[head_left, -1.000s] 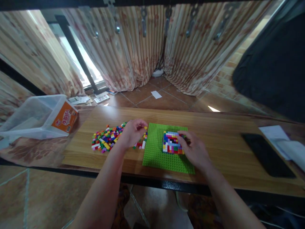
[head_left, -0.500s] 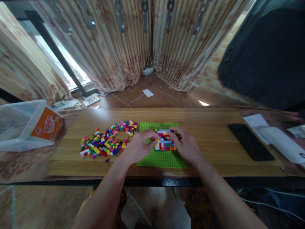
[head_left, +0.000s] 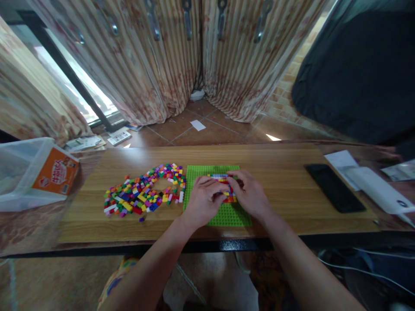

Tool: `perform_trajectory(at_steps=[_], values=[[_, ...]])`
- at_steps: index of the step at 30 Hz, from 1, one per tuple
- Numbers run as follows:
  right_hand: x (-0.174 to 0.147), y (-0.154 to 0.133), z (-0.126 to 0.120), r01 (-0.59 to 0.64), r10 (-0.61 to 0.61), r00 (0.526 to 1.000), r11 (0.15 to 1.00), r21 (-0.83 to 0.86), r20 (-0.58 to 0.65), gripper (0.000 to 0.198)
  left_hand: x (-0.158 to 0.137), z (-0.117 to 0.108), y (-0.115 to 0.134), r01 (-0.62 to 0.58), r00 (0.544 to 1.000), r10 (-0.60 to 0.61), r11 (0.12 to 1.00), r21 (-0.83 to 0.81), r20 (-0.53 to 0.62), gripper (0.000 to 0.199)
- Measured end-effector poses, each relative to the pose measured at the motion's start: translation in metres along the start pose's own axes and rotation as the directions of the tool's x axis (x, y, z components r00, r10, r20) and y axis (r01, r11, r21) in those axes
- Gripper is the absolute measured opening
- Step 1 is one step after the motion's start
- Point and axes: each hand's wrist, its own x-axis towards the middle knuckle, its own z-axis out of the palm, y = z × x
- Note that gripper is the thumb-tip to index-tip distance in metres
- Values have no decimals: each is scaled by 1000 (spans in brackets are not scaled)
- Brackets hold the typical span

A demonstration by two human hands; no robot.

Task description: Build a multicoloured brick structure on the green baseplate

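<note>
My left hand (head_left: pixel 205 201) reaches over a green studded baseplate (head_left: pixel 231 218). Its thumb and forefinger are pinched together on a small yellow toy brick (head_left: pixel 226 194), mostly covered by the fingertips and close above the bricks fixed there. Those form a flat multicoloured brick build (head_left: pixel 231 199), with a pale blue row at its far side; both hands hide much of it. At the build's right edge rests my right hand (head_left: pixel 249 193), fingers bent, with thumb and forefinger apart and touching the bricks; I see nothing held in it.
Left of the baseplate spreads a pile of loose toy bricks (head_left: pixel 129 198) on the wooden table (head_left: pixel 285 185). A clear plastic bin (head_left: pixel 19 172) stands at the far left. To the right lie a black phone (head_left: pixel 335 188) and a white device with a cable (head_left: pixel 376 190).
My left hand has moved right with the yellow brick, from the build's left edge to over its middle. My right hand stays at the right edge. The whole view has shifted slightly.
</note>
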Motion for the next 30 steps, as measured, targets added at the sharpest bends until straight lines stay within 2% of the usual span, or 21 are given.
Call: perform_trajectory(at_steps=[8,12,16,21,24,30], values=[[0,1,-1,-31,31,999,999,34,10,27,-2,10,3,22,1000,-21,999,41,-16,9],[1,2,-4,-97,93,995,991,91,44,29,-2,13,6,49,997,-46,997,52,-61,12],[2,9,-12,-178,146,977,960,217,157,37,-3,14,6,61,995,-56,996,58,-82,15],[2,19,-21,-227,109,946,897,380,307,47,-4,15,6,84,994,-77,993,82,-82,17],[1,20,-21,-232,109,937,905,356,332,52,-3,14,6,87,994,-79,992,94,-78,17],[0,18,-16,-220,125,944,928,302,304,50,-3,14,8,99,993,-91,990,105,-78,17]])
